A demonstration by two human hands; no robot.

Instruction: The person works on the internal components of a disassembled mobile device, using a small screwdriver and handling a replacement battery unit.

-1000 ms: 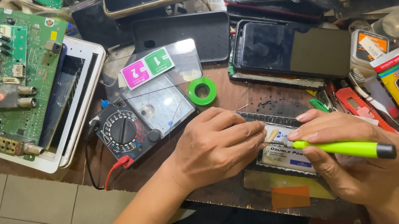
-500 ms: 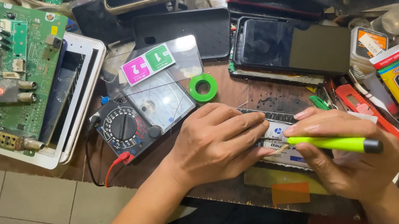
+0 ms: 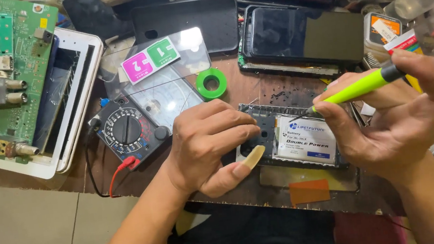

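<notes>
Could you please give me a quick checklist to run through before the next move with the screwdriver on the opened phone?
1. Left hand steadying the phone: ok, fingers rest on its left end.
2. Right hand gripping the screwdriver: ok.
3. Tip on a screw: cannot tell, too small to see.
4. Battery clear of the tip: not ok, the tip sits just above its top edge.
5. Multimeter out of the way: ok, left of the left hand.

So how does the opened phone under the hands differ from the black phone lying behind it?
The opened phone lies back-off, its white-labelled battery exposed; the black phone shows a dark, blank screen. The left hand pins the opened one, while the black one lies untouched. Both lie flat on the brown workbench.
</notes>
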